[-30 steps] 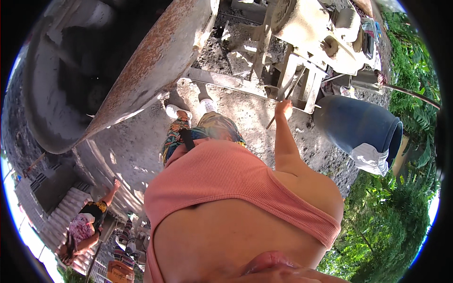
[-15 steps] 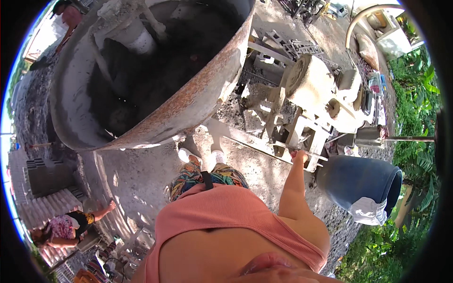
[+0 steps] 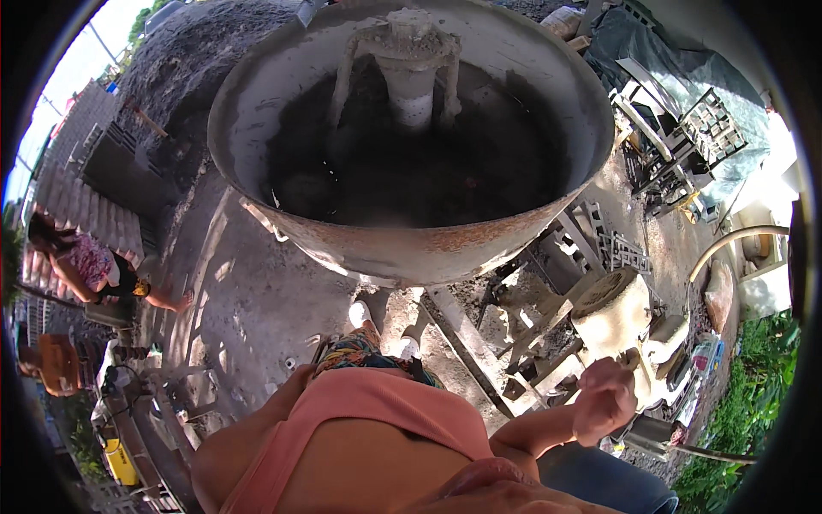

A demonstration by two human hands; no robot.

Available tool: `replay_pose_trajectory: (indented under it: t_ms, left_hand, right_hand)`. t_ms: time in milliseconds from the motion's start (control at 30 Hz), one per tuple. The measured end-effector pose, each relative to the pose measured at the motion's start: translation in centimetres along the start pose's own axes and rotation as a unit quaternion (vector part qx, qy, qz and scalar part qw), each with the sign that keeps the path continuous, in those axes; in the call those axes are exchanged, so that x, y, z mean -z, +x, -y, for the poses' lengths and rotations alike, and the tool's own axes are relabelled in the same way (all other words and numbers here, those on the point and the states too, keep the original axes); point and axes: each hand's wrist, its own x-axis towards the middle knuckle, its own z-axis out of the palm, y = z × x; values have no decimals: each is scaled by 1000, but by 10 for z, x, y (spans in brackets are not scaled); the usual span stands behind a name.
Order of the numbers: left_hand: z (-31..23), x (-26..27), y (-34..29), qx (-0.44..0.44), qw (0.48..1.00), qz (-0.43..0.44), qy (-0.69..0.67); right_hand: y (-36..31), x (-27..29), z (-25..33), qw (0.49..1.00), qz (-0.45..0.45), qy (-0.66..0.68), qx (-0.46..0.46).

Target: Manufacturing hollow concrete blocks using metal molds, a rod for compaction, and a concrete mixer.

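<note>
My right hand (image 3: 604,401) is raised in front of the dusty motor (image 3: 613,300), its fingers curled. Anything inside it is hidden. At my left hip, my left hand (image 3: 301,379) rests against the patterned shorts (image 3: 353,349), its fingers mostly out of sight. Ahead of me stands a big round mixing pan (image 3: 402,248) with a rusty rim. A cement-crusted hub with arms (image 3: 409,86) rises inside it, over dark material (image 3: 385,184). Neither hand touches the pan.
A metal frame (image 3: 467,330) runs from beneath the pan toward the motor. At lower right is a blue barrel (image 3: 599,480), partly behind my arm. Another person (image 3: 90,261) is at the left, near stacked blocks (image 3: 128,176). A dark heap (image 3: 201,51) lies beyond.
My view has swung right, so the pan now sits centrally. My right hand has left the metal frame and come up, fingers curled. My left arm now shows at my hip.
</note>
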Motion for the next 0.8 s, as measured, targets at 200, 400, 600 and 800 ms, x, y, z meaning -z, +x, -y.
replay_pose_trajectory:
  t_ms: [200, 400, 600, 800]
  left_hand:
    - [31, -21, 2, 37, 997, -48, -44]
    - [55, -43, -3, 69, 994, -35, -79]
    - [90, -66, -28, 132, 979, -21, -153]
    - [130, -75, -32, 172, 965, -2, -198]
  right_hand:
    - [80, -69, 39, 878, 233, 366, 201]
    - [114, -115, 63, 841, 273, 459, 85]
    - [123, -168, 60, 802, 344, 487, 35]
    - [120, -238, 82, 786, 377, 490, 13]
